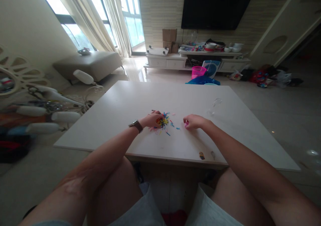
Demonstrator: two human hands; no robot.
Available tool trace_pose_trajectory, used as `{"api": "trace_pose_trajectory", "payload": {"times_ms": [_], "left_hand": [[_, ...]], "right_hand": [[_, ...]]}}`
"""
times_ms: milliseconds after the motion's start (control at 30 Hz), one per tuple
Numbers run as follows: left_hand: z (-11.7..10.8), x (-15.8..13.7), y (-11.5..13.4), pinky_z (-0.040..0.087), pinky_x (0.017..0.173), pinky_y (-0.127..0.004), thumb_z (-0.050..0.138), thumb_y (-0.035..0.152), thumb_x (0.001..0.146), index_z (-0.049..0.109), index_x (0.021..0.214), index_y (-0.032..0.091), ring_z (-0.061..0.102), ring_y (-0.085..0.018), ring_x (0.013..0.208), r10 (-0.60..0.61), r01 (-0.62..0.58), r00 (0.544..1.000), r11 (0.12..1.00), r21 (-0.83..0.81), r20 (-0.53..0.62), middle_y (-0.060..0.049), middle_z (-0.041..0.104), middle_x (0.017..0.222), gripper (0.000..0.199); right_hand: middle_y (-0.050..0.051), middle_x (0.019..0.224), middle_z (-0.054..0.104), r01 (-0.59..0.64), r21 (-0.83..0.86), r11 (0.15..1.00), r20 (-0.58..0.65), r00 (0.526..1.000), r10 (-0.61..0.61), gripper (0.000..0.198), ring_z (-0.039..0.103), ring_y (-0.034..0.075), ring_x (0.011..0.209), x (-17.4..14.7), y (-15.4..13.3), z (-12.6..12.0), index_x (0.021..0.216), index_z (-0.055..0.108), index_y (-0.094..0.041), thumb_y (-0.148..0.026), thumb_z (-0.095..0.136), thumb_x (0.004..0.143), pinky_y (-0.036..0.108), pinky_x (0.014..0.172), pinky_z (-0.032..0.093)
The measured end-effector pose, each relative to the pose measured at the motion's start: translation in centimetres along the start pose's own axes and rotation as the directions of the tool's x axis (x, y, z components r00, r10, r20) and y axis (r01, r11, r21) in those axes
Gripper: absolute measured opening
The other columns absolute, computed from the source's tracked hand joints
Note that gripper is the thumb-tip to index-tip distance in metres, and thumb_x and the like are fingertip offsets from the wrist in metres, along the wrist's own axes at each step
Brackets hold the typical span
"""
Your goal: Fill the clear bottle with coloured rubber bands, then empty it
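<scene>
On the white table (112,99) lies a small heap of colourful hair bands (164,122), yellow, black, blue, red and pink, with a few loose pieces around it. My left hand (152,119), with a watch (136,126) on the wrist, curls its fingers round the heap's left side, and yellow bands show within its grasp. To the right of the heap, my right hand (195,121) is closed just over the tabletop. A small pink piece (186,124) shows at its fingertips; its exact kind is too small to tell.
A clear plastic object (215,106) stands on the table at the right. Near the front edge lie a small yellow cartoon figure (202,155) and a pale little piece (213,154). Beyond the table are a pink basket (198,72) and a low cabinet (167,63); a white lamp (62,99) is at the left.
</scene>
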State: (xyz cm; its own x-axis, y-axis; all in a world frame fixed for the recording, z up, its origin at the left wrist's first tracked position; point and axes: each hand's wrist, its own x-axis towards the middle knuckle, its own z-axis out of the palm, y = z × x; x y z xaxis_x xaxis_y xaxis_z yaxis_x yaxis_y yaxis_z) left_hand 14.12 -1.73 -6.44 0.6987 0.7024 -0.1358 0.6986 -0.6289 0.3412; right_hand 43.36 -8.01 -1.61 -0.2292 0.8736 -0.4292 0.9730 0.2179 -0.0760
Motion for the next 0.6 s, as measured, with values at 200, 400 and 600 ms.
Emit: {"api": "trace_pose_trajectory", "payload": {"times_ms": [200,400,600], "left_hand": [[-0.7,0.7,0.6,0.048,0.095,-0.033,0.061,0.024,0.080,0.072,0.105,0.019,0.062,-0.023,0.099,0.105,-0.120,0.981,0.989,-0.087,-0.161,-0.010,0.064,0.111,0.028],[-3.1,-0.4,1.1,0.050,0.089,-0.035,0.052,0.029,0.088,0.064,0.124,0.021,0.064,-0.023,0.095,0.031,-0.088,0.930,0.986,-0.139,-0.365,-0.008,0.069,0.107,0.038],[-3.9,-1.4,0.3,0.053,0.087,-0.034,0.051,0.034,0.091,0.055,0.138,0.023,0.068,-0.020,0.094,-0.068,-0.005,0.957,0.968,-0.251,-0.281,-0.009,0.070,0.119,0.049]], "right_hand": [[0.007,0.114,0.074,0.000,-0.004,1.000,0.004,1.000,0.000,0.034,0.068,0.020,0.091,0.0,0.0,0.0,0.111,0.073,-0.025,-0.030,0.068,0.078,0.025,0.068,0.045],[0.007,0.115,0.074,-0.008,-0.005,1.000,0.009,1.000,0.008,0.037,0.068,0.021,0.092,0.1,0.0,0.0,0.114,0.073,-0.026,-0.032,0.068,0.078,0.025,0.070,0.046],[0.008,0.116,0.074,-0.008,-0.003,1.000,0.003,1.000,0.008,0.037,0.068,0.022,0.092,0.1,0.0,0.1,0.114,0.073,-0.026,-0.032,0.068,0.078,0.026,0.070,0.046]]}}
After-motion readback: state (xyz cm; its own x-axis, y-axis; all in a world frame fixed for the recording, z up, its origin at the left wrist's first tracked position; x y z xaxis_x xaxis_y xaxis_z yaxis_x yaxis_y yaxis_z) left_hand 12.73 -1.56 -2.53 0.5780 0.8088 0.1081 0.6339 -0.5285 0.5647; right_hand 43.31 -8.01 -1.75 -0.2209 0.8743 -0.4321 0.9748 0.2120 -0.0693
